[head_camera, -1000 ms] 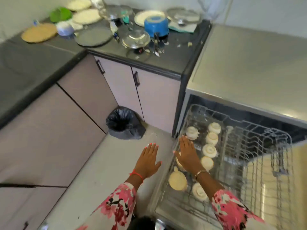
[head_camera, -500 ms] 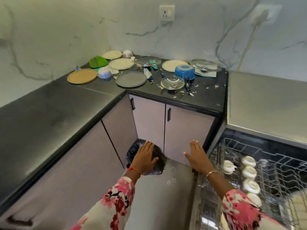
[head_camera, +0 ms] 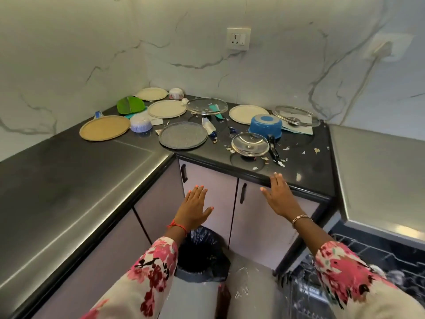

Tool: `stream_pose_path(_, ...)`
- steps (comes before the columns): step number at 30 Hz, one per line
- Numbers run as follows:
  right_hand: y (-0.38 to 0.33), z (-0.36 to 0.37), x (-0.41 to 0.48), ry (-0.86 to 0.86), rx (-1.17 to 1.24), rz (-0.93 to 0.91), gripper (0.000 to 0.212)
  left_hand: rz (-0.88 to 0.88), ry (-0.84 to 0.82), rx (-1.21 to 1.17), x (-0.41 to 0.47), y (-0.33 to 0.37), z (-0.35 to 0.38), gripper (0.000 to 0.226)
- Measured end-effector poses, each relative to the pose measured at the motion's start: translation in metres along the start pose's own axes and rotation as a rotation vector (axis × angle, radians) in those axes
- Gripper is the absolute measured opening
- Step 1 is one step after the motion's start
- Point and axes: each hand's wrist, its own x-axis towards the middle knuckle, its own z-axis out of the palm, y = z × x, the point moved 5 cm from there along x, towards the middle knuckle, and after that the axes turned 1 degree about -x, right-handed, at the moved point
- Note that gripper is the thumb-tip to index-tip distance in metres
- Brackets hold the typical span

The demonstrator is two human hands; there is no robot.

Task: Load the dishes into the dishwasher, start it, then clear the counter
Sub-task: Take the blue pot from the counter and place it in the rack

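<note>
The counter (head_camera: pixel 69 180) is dark polished stone with a soft sheen. The small lid (head_camera: pixel 250 147) is clear glass with a shiny metal rim; the grey plate (head_camera: pixel 183 135) looks speckled and matt. The dishwasher top (head_camera: pixel 377 176) is brushed metal, the bin liner (head_camera: pixel 202 252) glossy black plastic.

Black counter (head_camera: pixel 69 171) with plates (head_camera: pixel 183 135), lids (head_camera: pixel 250 144), blue pot (head_camera: pixel 265 126), scraps.

Plates (head_camera: pixel 166 108): lay flat on the counter (head_camera: pixel 69 171).
Pot (head_camera: pixel 265 125): blue, beside a glass lid (head_camera: pixel 250 143).
Dishwasher (head_camera: pixel 379 185): open, rack (head_camera: pixel 391 254) out.
</note>
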Motion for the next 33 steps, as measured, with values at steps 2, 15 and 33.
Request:
stream_pose_path(2,0.008,-0.006,0.040,0.058,0.031,0.017,0.052,0.008,0.001,0.008,0.037,-0.006,-0.005,0.067)
stream_pose_path(15,0.075,-0.026,0.232,0.053,0.016,0.232,0.036,0.002,-0.034,-0.038,0.244,-0.020,-0.014,0.066)
stream_pose_path(33,0.106,-0.005,0.280,-0.038,0.236,0.481,0.026,0.028,0.129,-0.004,0.281,-0.028,0.004,0.063)
